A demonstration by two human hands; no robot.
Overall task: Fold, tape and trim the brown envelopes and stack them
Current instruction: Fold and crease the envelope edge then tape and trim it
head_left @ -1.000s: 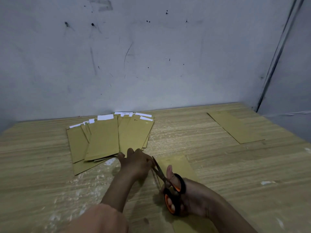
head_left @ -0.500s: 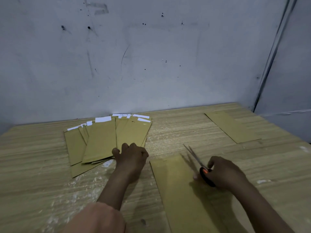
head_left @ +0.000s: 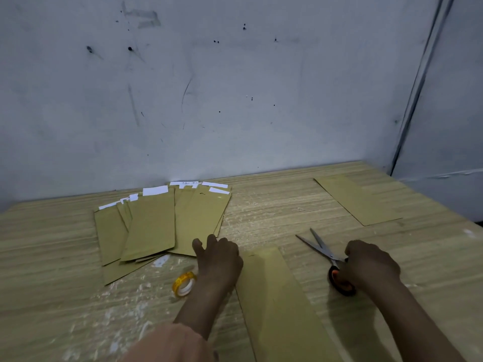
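Observation:
A long brown envelope [head_left: 277, 304] lies flat on the wooden table [head_left: 287, 205], directly in front of me. My left hand [head_left: 218, 259] sits knuckles-up at its far left corner, fingers loosely curled, and nothing shows in it. A yellow tape roll [head_left: 184, 283] lies just left of that wrist. To the right of the envelope my right hand [head_left: 371, 265] grips the orange-and-black handles of the scissors [head_left: 320, 248]. Their blades are spread and rest on the table. A fanned pile of brown envelopes [head_left: 156, 223] with white strips at their far ends lies behind my left hand.
One more brown envelope [head_left: 358, 199] lies alone at the far right of the table. A grey wall [head_left: 235, 100] rises along the table's back edge and a second wall closes the right side. White scuffs mark the table near the tape.
My right hand carried the scissors from the envelope's left edge over to its right and set them down on the table. My left hand let go of the envelope's edge. The tape roll came into view.

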